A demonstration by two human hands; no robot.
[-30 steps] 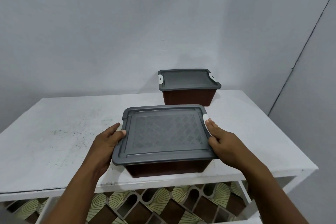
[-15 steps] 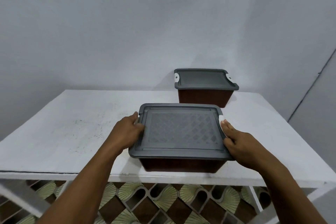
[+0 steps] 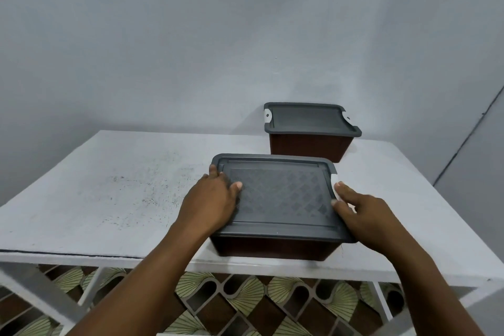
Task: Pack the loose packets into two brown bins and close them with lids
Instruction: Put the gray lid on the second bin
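The left hand [image 3: 212, 199] lies palm down on the left rim of the grey lid [image 3: 278, 194]. Its fingers are fairly straight and close together, and its thumb is spread out onto the patterned top. The lid sits flat on the near brown bin [image 3: 272, 248], which stands between the two hands at the front edge of the white table [image 3: 109, 194].

The right hand [image 3: 362, 215] is at the lid's right rim. Its fingers are bent, and its thumb and one fingertip pinch the white latch [image 3: 335, 185] there; the other fingers are hidden under the hand.

Beyond the right hand's fingertips, well apart from both hands, stands the far brown bin [image 3: 308, 146] against the grey wall [image 3: 191, 49], with its own grey lid [image 3: 308, 118] on. Below the wrists, patterned floor tiles [image 3: 245, 300] show under the table.
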